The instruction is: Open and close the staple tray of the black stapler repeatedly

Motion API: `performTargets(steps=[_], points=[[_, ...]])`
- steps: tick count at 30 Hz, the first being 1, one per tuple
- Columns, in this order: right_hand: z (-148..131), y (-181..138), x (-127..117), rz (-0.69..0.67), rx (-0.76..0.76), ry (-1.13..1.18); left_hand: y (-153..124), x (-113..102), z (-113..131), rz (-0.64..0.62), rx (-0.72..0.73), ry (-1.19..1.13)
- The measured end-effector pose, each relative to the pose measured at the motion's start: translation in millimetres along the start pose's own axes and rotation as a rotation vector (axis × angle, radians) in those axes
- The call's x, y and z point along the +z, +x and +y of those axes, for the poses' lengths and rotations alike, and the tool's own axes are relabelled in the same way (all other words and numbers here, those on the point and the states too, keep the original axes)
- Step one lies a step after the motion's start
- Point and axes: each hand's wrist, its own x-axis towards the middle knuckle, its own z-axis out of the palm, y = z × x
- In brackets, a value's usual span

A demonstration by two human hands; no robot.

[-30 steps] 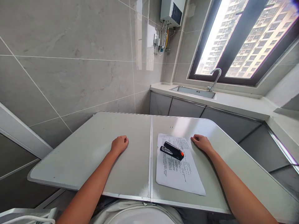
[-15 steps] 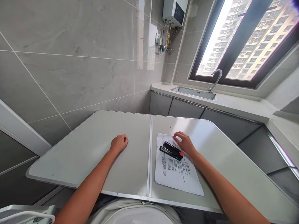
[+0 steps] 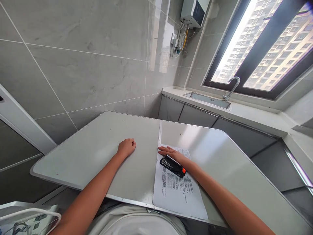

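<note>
A printed sheet of paper [image 3: 171,197] lies on the folding table [image 3: 80,156], its left edge along the centre seam and its lower edge close to the table's front rim. On the sheet rests a black stapler [image 3: 172,166] with an orange-red tab at one end. My right hand [image 3: 173,154] lies flat over the upper part of the paper, fingers stretched leftward, just beyond the stapler. Whether it touches the stapler is unclear. To the left of the seam, my left hand [image 3: 126,147] rests on the tabletop, fingers curled into a fist with nothing visible in it.
Past the table runs a counter [image 3: 259,118] with a sink [image 3: 207,99] and a faucet [image 3: 232,88]. A tiled wall [image 3: 85,75] borders the far left side. At the lower left stands a white object [image 3: 29,213] with a cable.
My right hand has moved left over the paper and its fingers have straightened. Paper and stapler have shifted left and toward me. My left fist stays in about the same place.
</note>
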Motion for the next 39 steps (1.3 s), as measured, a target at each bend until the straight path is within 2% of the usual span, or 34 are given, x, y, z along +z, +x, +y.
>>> performTargets(steps=[5,10,15,20,22,25,29,32,35,37,39], points=[[-11,5,12,-0.015,-0.117,0.0,0,2,0,0.004,-0.001,-0.015],[-30,41,29,-0.003,-0.24,-0.047,3,5,-4,0.044,-0.026,-0.098],[-49,91,43,0.009,-0.299,-0.106,19,6,-16,0.244,-0.117,-0.777],[-69,132,58,0.035,-0.305,-0.15,29,-14,-35,0.297,-0.151,-0.973],[-73,146,62,0.046,-0.317,-0.169,30,-22,-44,0.384,-0.174,-1.183],[-76,163,68,0.059,-0.318,-0.193,32,-26,-55,0.318,-0.118,-1.337],[-81,179,74,0.097,-0.313,-0.163,36,-17,-56,0.281,-0.116,-1.177],[-80,180,64,0.177,-0.254,-0.091,36,-8,-53,0.262,-0.077,-1.018],[-57,163,32,0.325,0.038,-0.105,35,-3,-51,0.231,-0.03,-0.951],[-26,141,0,0.415,0.205,-0.145,33,-3,-49,0.185,0.015,-0.826],[11,111,-32,0.521,0.382,-0.2,30,-3,-46,0.121,0.052,-0.605]])
